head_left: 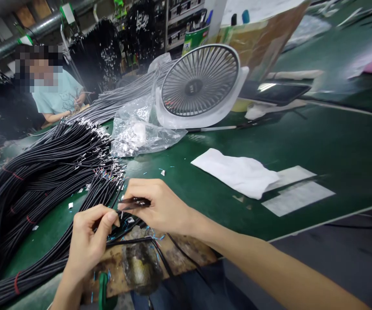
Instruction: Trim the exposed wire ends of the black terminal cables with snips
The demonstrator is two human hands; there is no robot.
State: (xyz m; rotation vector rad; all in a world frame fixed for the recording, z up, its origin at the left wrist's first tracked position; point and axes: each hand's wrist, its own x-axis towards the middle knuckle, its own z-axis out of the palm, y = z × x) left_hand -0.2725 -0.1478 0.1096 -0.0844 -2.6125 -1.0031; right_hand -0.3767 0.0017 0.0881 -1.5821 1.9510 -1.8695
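My right hand (pixel 155 202) is wrapped round a dark pointed tool (pixel 137 202), which looks like tweezers or small pliers, its tip pointing left. Close beside it, my left hand (pixel 91 234) is closed, thumb against fingers, pinching something too small to make out, probably a cable end. Black cables (pixel 40 172) with silver and coloured wire ends lie in thick bundles to the left, tied with red bands. Beneath my hands is a stained wooden board (pixel 186 254) with blue wire scraps on it.
A round fan (pixel 200 82) stands beyond my hands, beside a clear plastic bag (pixel 134 129) of small metal parts. A white cloth (pixel 237 172) lies right of centre. A phone (pixel 273 92) rests farther back. Another person (pixel 57 94) sits at the far left. A green clamp (pixel 103 290) is at the front edge.
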